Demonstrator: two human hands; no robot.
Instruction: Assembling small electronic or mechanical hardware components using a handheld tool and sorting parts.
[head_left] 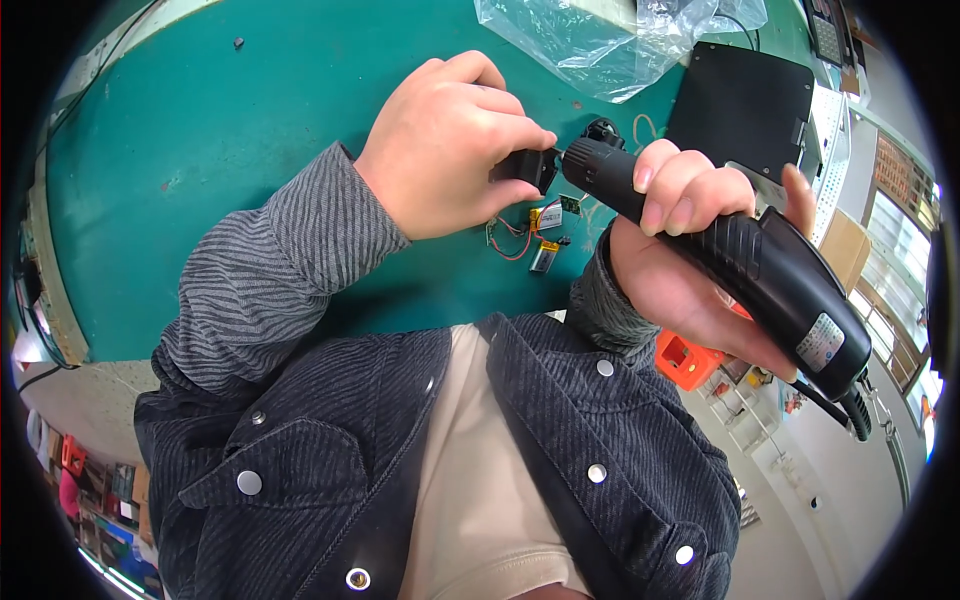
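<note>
My left hand (450, 150) pinches a small black plastic part (542, 172) over the green table (220, 130). My right hand (690, 235) is wrapped round a black corded electric screwdriver (790, 290). The tool slants up and to the left, its nose close to the black part; whether the tip touches a screw is too small to make out. Just below my left fingers lie small silver battery packs (546, 217) with red and black wires, beside a little green circuit board (570, 204). A small round black piece (604, 131) lies beyond the screwdriver's nose.
A clear plastic bag (610, 50) is crumpled at the far edge. To its right stands a flat black box (742, 108). An orange bin (687, 362) sits below the table's right side. The screwdriver's cord (858, 412) hangs at the right.
</note>
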